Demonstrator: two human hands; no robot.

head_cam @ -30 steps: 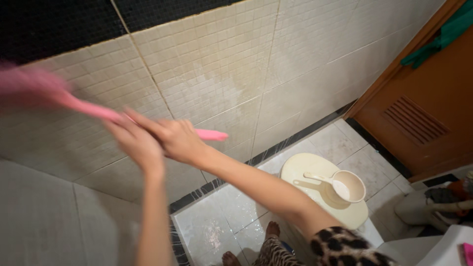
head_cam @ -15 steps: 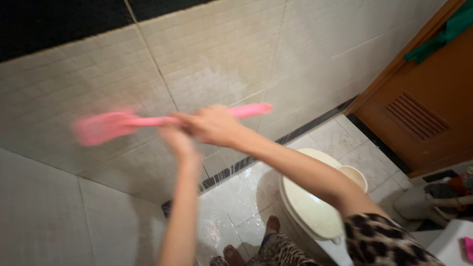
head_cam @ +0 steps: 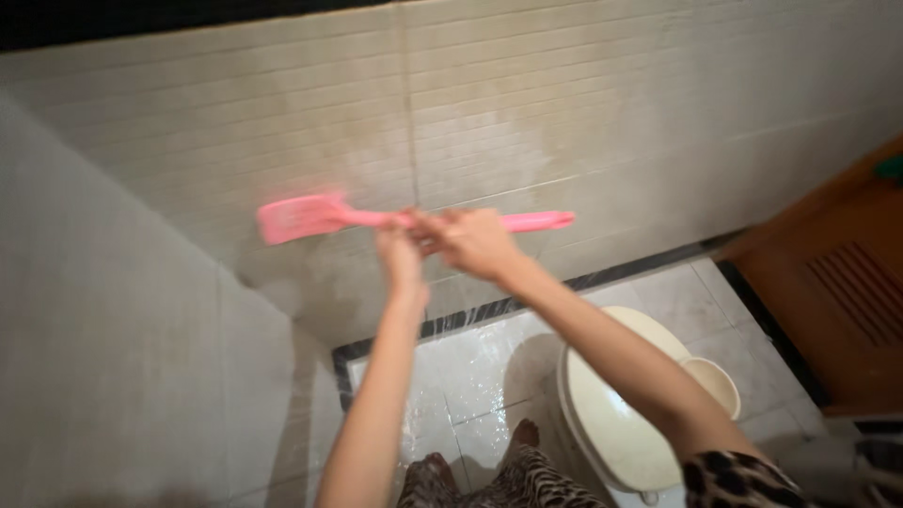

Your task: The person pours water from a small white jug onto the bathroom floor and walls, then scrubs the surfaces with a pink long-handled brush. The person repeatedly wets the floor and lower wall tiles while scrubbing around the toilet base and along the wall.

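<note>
Left hand [head_cam: 400, 252]: closed around the middle of the brush handle, arm raised from below.
Right hand [head_cam: 473, 242]: wrapped around the same handle just beside the left hand, the two hands touching.
Pink long-handled brush [head_cam: 324, 214]: held level in front of the wall; head at the left end, against or just off the tiles, contact not determinable because of blur; handle tip protruding to the right past the right hand.
Beige tiled wall [head_cam: 564, 113]: small square tiles, paler patch behind and above the hands.
Dark border strip [head_cam: 611, 274]: at the wall base, where it meets the floor.
Floor tiles [head_cam: 470, 367]: pale, glossy, wet-looking below the hands.
Cream lid [head_cam: 611, 414]: round, on a container beneath the right forearm.
Cream dipper [head_cam: 712, 381]: resting at the lid's right edge.
Brown door [head_cam: 837, 301]: at right, with louvred vent.
Feet [head_cam: 525, 434]: bare, on the floor tiles, partly covered by leopard-print fabric.
</note>
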